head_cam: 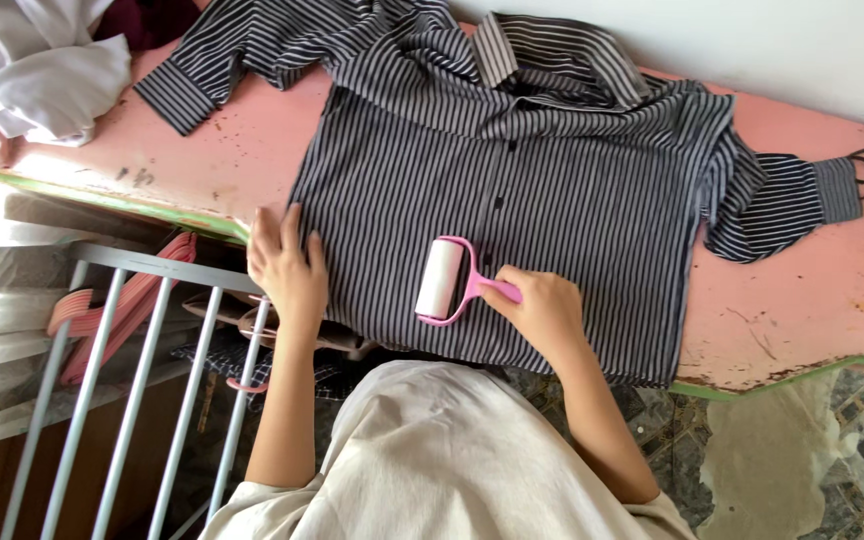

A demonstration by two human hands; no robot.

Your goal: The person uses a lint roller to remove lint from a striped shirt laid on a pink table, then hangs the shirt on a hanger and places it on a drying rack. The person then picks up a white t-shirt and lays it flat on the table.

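The right hand (pixel 544 308) has its fingers clamped on the pink handle of a lint roller (pixel 442 281), whose white sticky cylinder lies on the front of a striped shirt (pixel 552 190). The left hand (pixel 287 262) presses flat, fingers together, on the shirt's edge. The shirt is spread on a worn pink desk (pixel 802 290) with chipped paint. In my judgement the thin soft cloth could wrinkle or slide if the flat hand lets go, and the roller could catch on the small buttons.
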